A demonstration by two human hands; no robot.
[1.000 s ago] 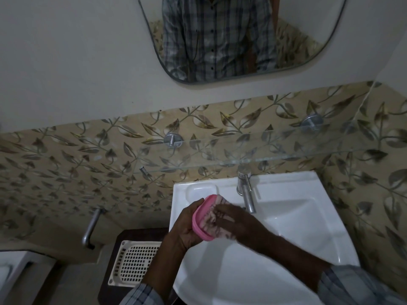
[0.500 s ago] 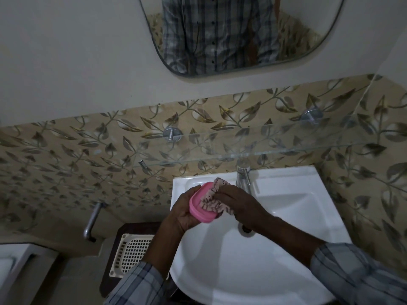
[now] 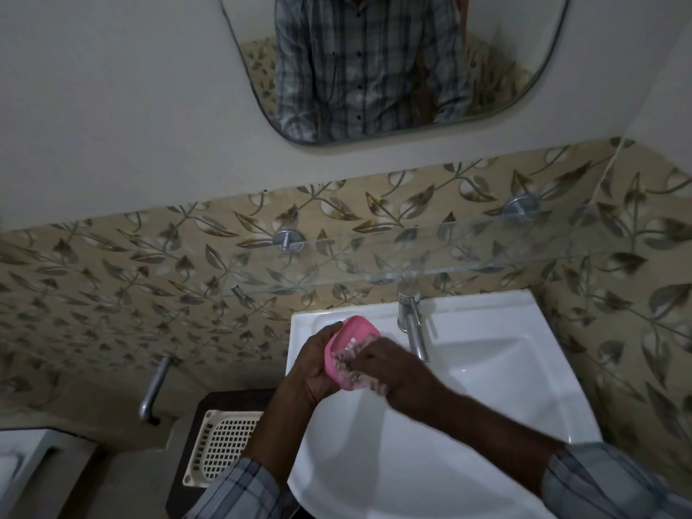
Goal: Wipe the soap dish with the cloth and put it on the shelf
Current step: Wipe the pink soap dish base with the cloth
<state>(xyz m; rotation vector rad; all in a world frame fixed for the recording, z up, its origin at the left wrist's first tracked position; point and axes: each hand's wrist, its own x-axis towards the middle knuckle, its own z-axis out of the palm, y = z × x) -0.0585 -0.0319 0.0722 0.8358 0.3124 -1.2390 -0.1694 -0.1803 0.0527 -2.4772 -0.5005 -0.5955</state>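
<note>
The left hand [image 3: 313,370] grips the pink oval plastic soap dish [image 3: 352,330] over the white ceramic basin's [image 3: 486,372] ten o'clock corner; the right hand [image 3: 397,373], fingers curled, presses a blurred patterned cloth [image 3: 354,373] into it, the clear glass shelf [image 3: 449,256] at twelve o'clock

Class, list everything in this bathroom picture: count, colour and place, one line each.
sink: one, white, lower centre
tap: one, chrome, sink's back edge
shelf: one, clear glass, above the tap
mirror: one, dark-rimmed, upper wall
basket: one, white, left of the sink
soap dish: one, pink, over the sink's left rim
cloth: one, pale patterned, inside the soap dish
left hand: one, grips the soap dish
right hand: one, grips the cloth
</note>
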